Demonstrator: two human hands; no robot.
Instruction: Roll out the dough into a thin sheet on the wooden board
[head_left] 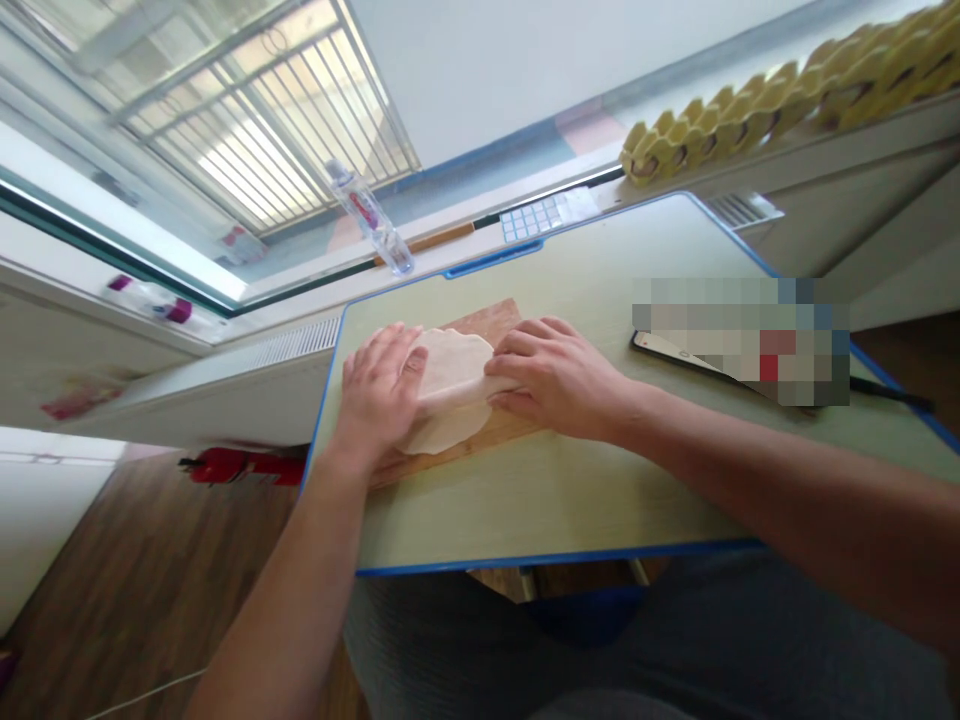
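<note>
Surface (585,500) bears a wooden board (495,320), set askew. Dough sheet (454,360) lies on the board, wavy-edged. My left hand (381,388) lies flat, fingers extended, over one end of the rolling pin (459,395); my right hand (559,378) curls round the other. Judgement: equal pressure from both sides, pin level, dough turned between strokes, should give even thickness. Pin ends: hidden under my hands. Dough's left margin: partly covered. Actual thickness: cannot tell.
</note>
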